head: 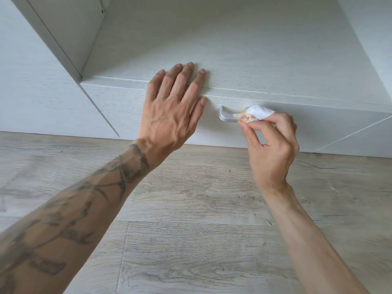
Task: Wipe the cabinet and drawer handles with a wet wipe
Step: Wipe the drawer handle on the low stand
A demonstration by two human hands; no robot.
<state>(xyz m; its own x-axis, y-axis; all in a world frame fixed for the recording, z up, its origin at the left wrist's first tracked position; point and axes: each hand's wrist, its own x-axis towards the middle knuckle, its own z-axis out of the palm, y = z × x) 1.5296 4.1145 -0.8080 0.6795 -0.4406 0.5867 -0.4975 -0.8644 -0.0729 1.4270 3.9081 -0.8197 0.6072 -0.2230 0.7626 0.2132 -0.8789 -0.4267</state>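
A silver metal handle (225, 116) sticks out from the white drawer front (131, 111) near the floor. My right hand (272, 145) pinches a white wet wipe (257, 112), stained orange, around the right part of the handle, so only the handle's left end shows. My left hand (171, 109) lies flat with fingers spread on the drawer's top edge and front, just left of the handle and apart from it.
A white shelf surface (233, 49) runs above the drawer, with a white cabinet side panel (31, 85) on the left and another panel (360, 132) on the right. Grey wood-look floor (201, 240) lies below.
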